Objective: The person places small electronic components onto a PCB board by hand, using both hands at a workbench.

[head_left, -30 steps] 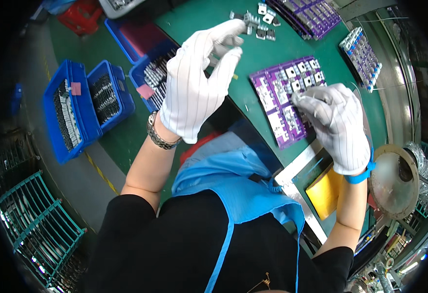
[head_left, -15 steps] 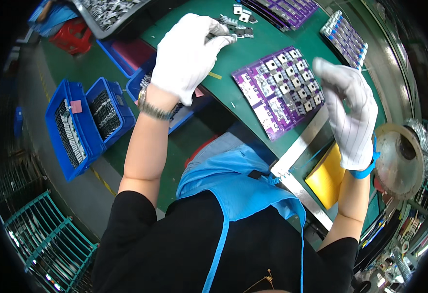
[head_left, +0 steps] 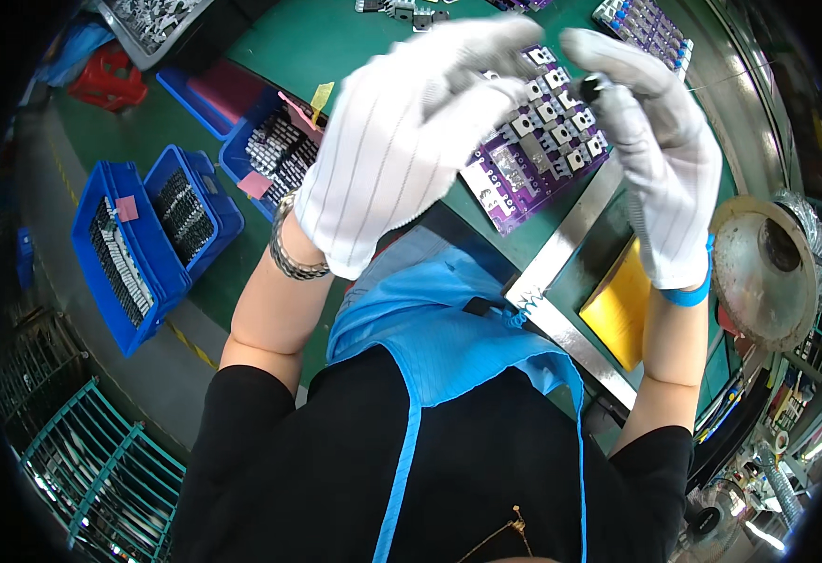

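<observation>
My left hand [head_left: 411, 141], in a white striped glove, reaches over the far left part of a purple circuit board panel [head_left: 500, 188]. Its thumb and fingers come together in a pinch, slightly blurred; what they hold cannot be made out. To the right of the panel, my right hand [head_left: 660, 141], gloved too, pinches a small black electronic component [head_left: 594, 86] between thumb and fingers. Rows of metal-tabbed components [head_left: 547, 113] stand on the panel, partly covered by my left hand. Loose black components [head_left: 402, 11] lie on the green table beyond it.
More populated purple panels [head_left: 644, 38] lie at the far right. Blue bins [head_left: 115, 253] of parts stand at the left, below a grey tray [head_left: 153, 23] of metal pieces. A yellow pad [head_left: 617, 305] and a round metal dish [head_left: 763, 272] are at the right.
My left hand has moved right, from the loose components to above the panel. My right hand has shifted up and slightly left, and a black component now shows at its fingertips.
</observation>
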`<control>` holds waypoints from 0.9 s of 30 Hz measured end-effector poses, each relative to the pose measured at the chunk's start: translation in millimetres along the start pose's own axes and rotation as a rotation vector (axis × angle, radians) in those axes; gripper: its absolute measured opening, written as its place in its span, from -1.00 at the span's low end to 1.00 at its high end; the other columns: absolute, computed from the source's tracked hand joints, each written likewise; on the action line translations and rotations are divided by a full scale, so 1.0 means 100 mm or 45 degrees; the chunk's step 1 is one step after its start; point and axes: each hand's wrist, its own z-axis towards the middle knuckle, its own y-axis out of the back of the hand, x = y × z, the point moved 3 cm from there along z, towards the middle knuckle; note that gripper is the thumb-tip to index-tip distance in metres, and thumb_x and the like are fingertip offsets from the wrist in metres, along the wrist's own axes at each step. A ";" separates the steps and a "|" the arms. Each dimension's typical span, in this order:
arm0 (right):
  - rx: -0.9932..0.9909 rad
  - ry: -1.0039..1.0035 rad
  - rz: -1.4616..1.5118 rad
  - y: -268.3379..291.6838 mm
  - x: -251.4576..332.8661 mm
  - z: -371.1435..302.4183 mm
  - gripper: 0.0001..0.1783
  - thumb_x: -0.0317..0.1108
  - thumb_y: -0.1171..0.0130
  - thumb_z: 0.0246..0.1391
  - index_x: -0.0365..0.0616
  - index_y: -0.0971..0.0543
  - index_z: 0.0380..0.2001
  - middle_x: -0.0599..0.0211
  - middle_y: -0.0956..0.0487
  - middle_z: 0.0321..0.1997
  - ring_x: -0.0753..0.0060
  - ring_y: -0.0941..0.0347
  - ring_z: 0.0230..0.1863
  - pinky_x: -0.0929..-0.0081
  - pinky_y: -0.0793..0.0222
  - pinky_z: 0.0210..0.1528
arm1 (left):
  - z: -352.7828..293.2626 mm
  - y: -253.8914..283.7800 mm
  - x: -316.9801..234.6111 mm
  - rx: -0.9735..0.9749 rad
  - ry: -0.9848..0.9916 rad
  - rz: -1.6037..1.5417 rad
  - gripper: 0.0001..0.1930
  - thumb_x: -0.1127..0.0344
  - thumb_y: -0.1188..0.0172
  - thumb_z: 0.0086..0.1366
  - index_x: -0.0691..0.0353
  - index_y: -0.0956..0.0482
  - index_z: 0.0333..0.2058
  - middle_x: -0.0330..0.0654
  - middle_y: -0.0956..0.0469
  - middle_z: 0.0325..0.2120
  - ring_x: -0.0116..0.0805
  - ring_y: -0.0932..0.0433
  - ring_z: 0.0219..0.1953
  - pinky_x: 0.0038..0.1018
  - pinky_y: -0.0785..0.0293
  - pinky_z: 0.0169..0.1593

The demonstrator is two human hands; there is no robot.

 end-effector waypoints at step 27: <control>0.581 0.600 -0.999 0.00 -0.25 -0.05 -0.64 -0.46 -0.37 0.01 0.12 -0.73 -0.08 0.45 -0.74 -0.08 0.23 -0.61 -0.03 0.25 -0.39 0.05 | -0.34 -0.01 0.26 -0.153 -0.445 0.563 -0.41 0.54 -0.35 0.21 0.28 -0.57 0.26 -0.13 -0.76 0.03 -0.13 -0.65 0.09 -0.27 -0.45 0.24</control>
